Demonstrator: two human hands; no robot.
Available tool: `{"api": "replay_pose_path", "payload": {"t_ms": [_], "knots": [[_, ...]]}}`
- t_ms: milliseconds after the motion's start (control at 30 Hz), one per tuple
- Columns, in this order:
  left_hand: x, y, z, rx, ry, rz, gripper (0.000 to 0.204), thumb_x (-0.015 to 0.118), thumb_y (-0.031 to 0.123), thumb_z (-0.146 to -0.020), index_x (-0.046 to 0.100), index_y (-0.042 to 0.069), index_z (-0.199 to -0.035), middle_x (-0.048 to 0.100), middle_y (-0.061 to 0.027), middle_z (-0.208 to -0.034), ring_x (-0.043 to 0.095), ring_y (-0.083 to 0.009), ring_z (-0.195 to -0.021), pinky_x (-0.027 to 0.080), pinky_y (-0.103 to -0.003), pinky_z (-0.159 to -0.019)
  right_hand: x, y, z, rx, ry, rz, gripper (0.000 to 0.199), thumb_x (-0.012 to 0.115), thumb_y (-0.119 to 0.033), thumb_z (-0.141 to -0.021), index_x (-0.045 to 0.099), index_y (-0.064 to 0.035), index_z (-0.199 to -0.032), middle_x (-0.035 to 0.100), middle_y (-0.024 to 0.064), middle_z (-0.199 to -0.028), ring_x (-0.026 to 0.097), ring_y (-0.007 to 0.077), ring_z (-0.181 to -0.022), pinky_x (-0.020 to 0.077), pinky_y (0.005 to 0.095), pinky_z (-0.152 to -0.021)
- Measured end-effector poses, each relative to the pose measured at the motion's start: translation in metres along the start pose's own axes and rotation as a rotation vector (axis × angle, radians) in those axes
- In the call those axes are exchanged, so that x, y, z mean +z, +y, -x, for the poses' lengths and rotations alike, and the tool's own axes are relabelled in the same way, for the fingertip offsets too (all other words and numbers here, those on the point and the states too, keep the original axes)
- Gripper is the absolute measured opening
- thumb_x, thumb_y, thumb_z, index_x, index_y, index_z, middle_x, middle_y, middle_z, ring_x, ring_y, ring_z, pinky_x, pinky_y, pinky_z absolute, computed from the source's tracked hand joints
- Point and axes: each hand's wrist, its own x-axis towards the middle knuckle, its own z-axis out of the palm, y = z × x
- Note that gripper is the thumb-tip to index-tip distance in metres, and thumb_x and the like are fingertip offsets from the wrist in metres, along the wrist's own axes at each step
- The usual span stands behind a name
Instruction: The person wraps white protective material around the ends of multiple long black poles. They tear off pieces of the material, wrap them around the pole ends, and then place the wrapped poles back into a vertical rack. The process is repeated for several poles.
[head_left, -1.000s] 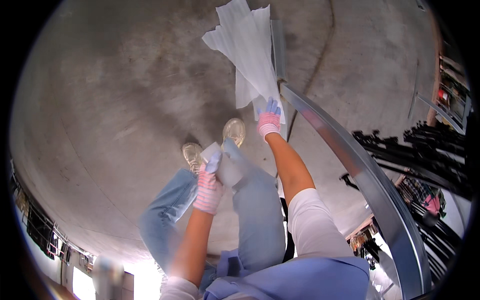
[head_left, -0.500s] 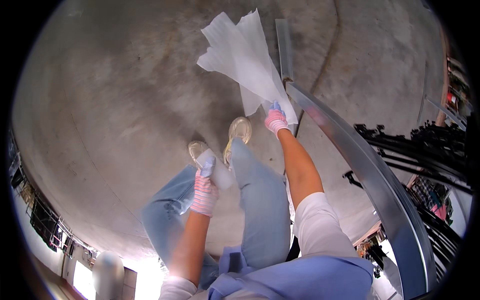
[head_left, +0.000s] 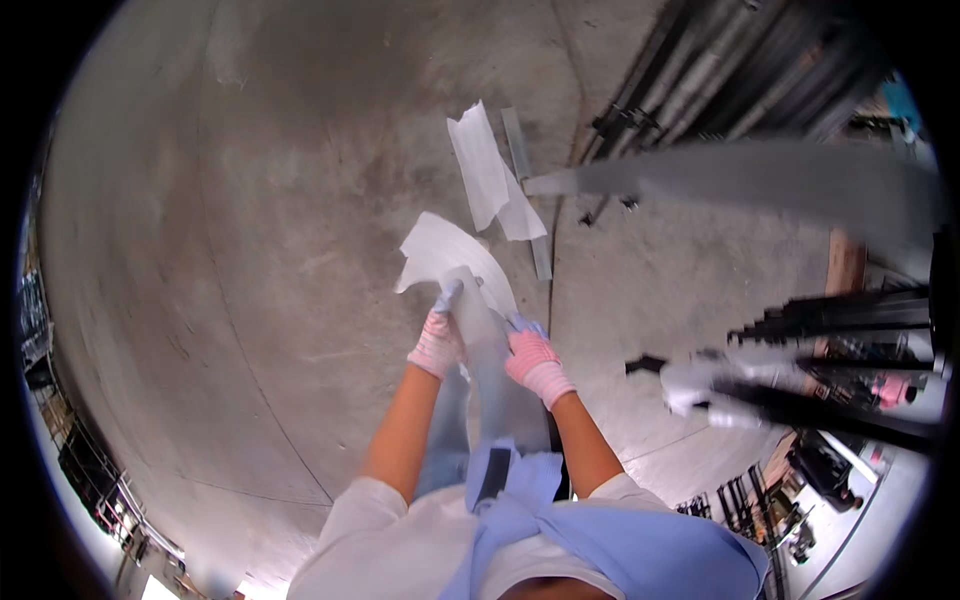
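In front of my body, my two hands are close together, both in pink-and-white striped gloves with bluish fingertips. My left hand is closed on a translucent plastic sheet that hangs down between my forearms. My right hand grips the near end of a white wrapping sheet, which curves away to the far left and overlaps the translucent one. Exactly where the two sheets separate is hard to see. Beyond them, another white wrapping sheet lies on the floor across a narrow grey strip.
A long grey metal profile, blurred, stretches from near the strip to the right. Dark bars stand at the upper right, and more black racks are on the right. Concrete floor spreads across the left.
My hands have come together, the left one moving up from beside my shoe. One white sheet now lies on the floor, out of my right hand. My view has turned.
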Motion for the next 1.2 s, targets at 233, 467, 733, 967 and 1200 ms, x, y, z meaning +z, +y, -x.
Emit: {"api": "replay_pose_path", "payload": {"t_ms": [233, 467, 733, 967, 1200], "knots": [[0.004, -0.065, 0.121, -0.052, -0.07, -0.073, 0.044, 0.063, 0.036, -0.067, 0.051, 0.011, -0.1, 0.056, -0.0036, -0.092, 0.053, -0.023, -0.086, 0.046, -0.045, -0.073, -0.02, -0.039, 0.233, -0.012, 0.03, -0.026, 0.043, 0.042, -0.031, -0.079, 0.046, -0.0004, -0.109, 0.036, 0.0179, -0.121, 0.037, 0.029, -0.11, 0.0273, 0.0368, -0.094], [0.058, -0.137, 0.206, 0.0, -0.451, -0.594, 0.045, 0.06, 0.029, -0.071, 0.047, 0.006, -0.108, 0.054, -0.0034, -0.093, 0.052, -0.0165, -0.086, 0.045, -0.033, -0.072, -0.017, 0.016, 0.383, 0.117, 0.177, -0.469, 0.036, 0.047, -0.029, -0.079, 0.05, -0.0001, -0.1, 0.053, 0.0148, -0.095, 0.051, 0.0276, -0.083, 0.0398, 0.0335, -0.075], [0.11, -0.284, 0.24, -0.168, -1.081, -1.174, 0.044, 0.06, 0.011, -0.063, 0.049, 0.0, -0.104, 0.055, -0.0036, -0.092, 0.049, -0.0113, -0.087, 0.04, -0.026, -0.076, 0.024, 0.115, 0.475, -0.121, 0.715, -2.175, 0.039, 0.056, -0.036, -0.076, 0.054, -0.0046, -0.099, 0.056, 0.0079, -0.098, 0.051, 0.0194, -0.093, 0.04, 0.0332, -0.082], [0.137, -0.45, 0.244, -0.062, -1.159, -1.51, 0.049, 0.067, 0.021, -0.06, 0.05, 0.001, -0.102, 0.053, -0.0012, -0.09, 0.047, -0.0098, -0.084, 0.038, -0.026, -0.075, 0.062, 0.22, 0.563, -0.076, 0.599, -2.659, 0.05, 0.053, -0.041, -0.075, 0.048, -0.0044, -0.109, 0.053, 0.0116, -0.105, 0.049, 0.0222, -0.099, 0.0351, 0.0374, -0.089], [0.163, -0.53, 0.25, -0.254, -1.027, -1.545, 0.046, 0.066, 0.02, -0.063, 0.05, 0.002, -0.102, 0.054, -0.0006, -0.089, 0.049, -0.0089, -0.083, 0.04, -0.026, -0.073, 0.063, 0.298, 0.617, -0.146, 0.773, -2.466, 0.043, 0.053, -0.031, -0.076, 0.047, -0.0048, -0.109, 0.051, 0.0092, -0.109, 0.047, 0.023, -0.102, 0.0356, 0.0366, -0.089]]}}
